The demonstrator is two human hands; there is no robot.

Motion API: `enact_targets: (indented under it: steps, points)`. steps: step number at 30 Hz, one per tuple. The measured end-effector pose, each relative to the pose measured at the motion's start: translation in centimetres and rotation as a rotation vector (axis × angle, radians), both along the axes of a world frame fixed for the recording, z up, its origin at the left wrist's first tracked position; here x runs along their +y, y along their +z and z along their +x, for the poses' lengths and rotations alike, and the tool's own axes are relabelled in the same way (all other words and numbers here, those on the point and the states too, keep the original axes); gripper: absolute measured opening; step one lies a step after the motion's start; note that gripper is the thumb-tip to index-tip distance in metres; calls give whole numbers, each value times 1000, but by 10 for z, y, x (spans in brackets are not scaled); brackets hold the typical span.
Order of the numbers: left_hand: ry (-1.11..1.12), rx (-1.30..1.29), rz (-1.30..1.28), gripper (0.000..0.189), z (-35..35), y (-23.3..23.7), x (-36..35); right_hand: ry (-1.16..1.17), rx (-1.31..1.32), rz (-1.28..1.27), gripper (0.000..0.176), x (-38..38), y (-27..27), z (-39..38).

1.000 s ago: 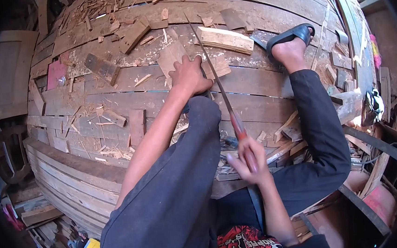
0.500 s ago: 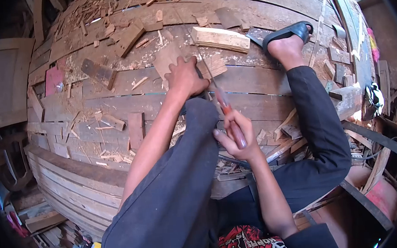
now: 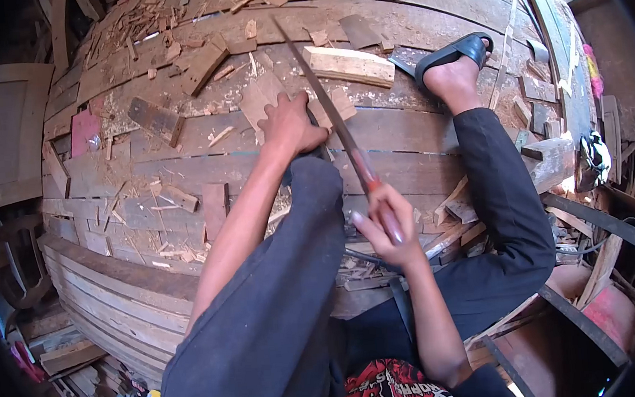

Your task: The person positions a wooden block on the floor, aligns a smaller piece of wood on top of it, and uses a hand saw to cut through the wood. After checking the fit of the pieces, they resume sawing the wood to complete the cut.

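Observation:
My right hand grips the red-handled end of a long thin hand saw. Its blade runs up and away across a flat piece of wood that lies on the plank floor. My left hand presses down on that piece, right beside the blade. My knees in dark trousers frame both arms, and my right foot in a black sandal rests on the planks to the right.
Offcuts and chips litter the planks: a pale block just past the blade, a dark block at left, a red scrap. Stacked curved boards lie lower left, a timber pile at right.
The saw went forward through the wood, then came back: my right hand moved up toward the piece, then drew back. My left hand kept holding the piece down.

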State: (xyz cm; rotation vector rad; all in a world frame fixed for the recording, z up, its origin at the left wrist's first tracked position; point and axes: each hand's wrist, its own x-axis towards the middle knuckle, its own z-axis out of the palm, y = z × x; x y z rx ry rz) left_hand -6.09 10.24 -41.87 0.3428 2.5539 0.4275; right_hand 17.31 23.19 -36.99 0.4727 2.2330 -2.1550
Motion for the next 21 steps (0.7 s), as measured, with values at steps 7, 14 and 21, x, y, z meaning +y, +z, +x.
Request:
enact_targets:
  steps: [7, 14, 21]
  points:
    - [-17, 25, -27, 87, 3, -3, 1, 36, 127, 130, 32, 7, 0, 61]
    - [-6, 22, 6, 87, -1, -1, 0, 78, 107, 151, 31, 10, 8, 8]
    - [0, 77, 36, 81, 3, -9, -4, 45, 86, 88, 33, -4, -14, -7]
